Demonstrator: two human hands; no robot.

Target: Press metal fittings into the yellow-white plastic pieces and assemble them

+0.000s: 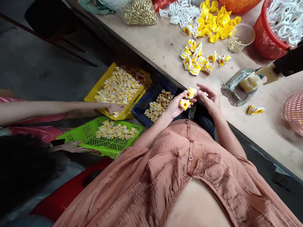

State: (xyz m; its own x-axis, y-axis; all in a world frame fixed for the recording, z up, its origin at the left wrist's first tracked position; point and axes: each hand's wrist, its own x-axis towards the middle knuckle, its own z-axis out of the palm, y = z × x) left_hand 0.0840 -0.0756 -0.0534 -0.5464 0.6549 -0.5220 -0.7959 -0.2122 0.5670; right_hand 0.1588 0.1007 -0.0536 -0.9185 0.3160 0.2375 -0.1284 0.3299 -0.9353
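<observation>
My left hand (174, 107) is closed around two small yellow-and-white plastic pieces with red centres. One plastic piece (191, 93) sits up by the fingertips; the other piece (184, 104) lies lower, across the fingers. Close beside it, my right hand (211, 100) has its thumb and fingers drawn together, with a small pale bit at the tips that I cannot make out. Both hands are in front of my body at the table's edge. Beyond them on the table lies a heap of similar yellow-and-white pieces (195, 60).
On the table (151, 44) are loose yellow parts (219, 23), white parts (182, 12), a bag of brass-coloured bits (139, 12), a clear cup (243, 34), a red basket (267, 41) and a bench tool (251, 82). A co-worker's hand (115, 108) reaches into a yellow crate (91, 91); a green crate (78, 134) is nearer.
</observation>
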